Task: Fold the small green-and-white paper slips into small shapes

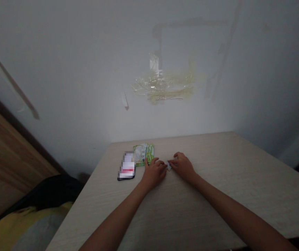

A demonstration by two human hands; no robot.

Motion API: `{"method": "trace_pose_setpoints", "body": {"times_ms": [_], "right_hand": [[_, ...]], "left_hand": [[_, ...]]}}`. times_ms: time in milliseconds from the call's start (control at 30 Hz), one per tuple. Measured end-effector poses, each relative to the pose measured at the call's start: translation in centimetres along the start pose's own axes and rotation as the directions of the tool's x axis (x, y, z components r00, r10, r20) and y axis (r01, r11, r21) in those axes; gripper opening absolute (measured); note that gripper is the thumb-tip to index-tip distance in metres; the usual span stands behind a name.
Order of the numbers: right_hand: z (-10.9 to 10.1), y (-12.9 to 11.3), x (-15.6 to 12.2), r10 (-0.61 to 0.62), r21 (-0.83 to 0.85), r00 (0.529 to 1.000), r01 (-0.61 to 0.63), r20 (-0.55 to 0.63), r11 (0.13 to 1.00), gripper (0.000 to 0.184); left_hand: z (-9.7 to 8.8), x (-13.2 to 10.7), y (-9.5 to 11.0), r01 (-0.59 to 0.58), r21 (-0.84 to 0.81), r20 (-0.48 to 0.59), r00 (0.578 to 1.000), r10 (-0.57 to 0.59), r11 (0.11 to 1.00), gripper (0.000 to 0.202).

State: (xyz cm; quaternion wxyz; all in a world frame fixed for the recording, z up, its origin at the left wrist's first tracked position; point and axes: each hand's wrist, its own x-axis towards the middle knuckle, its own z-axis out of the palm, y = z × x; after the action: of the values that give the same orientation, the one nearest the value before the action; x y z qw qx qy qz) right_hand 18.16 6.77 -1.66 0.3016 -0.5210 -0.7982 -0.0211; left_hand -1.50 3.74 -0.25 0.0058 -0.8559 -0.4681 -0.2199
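Between my two hands, low over the table (191, 209), is a small pale piece (168, 166), too small and dim to name. My left hand (155, 173) has its fingertips closed on the piece's left side. From the other side my right hand (183, 167) pinches it with thumb and forefinger, the remaining fingers curled. Just beyond my left hand lies a green and white printed packet (140, 154), partly hidden by the fingers. A phone (127, 167) with a lit, blurred screen lies flat to the left, against the packet's edge.
Behind the table rises a pale wall (86, 87) with a patch of clear, yellowed tape (162, 85). At the lower left, beside the table, are a yellow and grey cloth (29, 226), something dark and a wooden panel (0, 157).
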Motion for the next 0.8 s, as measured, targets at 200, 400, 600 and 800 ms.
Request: {"method": "trace_pose_setpoints", "body": {"times_ms": [200, 400, 600, 800], "right_hand": [[-0.1, -0.2, 0.3, 0.009, -0.072, 1.0, -0.007, 0.017, 0.997, 0.018], [0.0, 0.0, 0.3, 0.01, -0.049, 1.0, -0.01, 0.0, 0.999, 0.018], [0.3, 1.0, 0.1, 0.014, 0.131, 1.0, -0.016, 0.014, 0.991, 0.018], [0.0, 0.8, -0.2, -0.098, 0.308, 0.995, 0.099, -0.018, 0.946, 0.013]], "left_hand": [[0.1, 0.0, 0.0, 0.018, -0.006, 0.001, 1.0, -0.018, 1.0, 0.026], [0.2, 0.0, 0.2, 0.016, 0.015, -0.014, 1.0, -0.016, 1.0, 0.026], [0.0, -0.2, 0.6, 0.009, 0.035, -0.032, 0.999, -0.008, 0.999, 0.03], [-0.2, -0.2, 0.7, 0.03, 0.039, -0.024, 0.999, -0.029, 0.999, 0.032]]}}
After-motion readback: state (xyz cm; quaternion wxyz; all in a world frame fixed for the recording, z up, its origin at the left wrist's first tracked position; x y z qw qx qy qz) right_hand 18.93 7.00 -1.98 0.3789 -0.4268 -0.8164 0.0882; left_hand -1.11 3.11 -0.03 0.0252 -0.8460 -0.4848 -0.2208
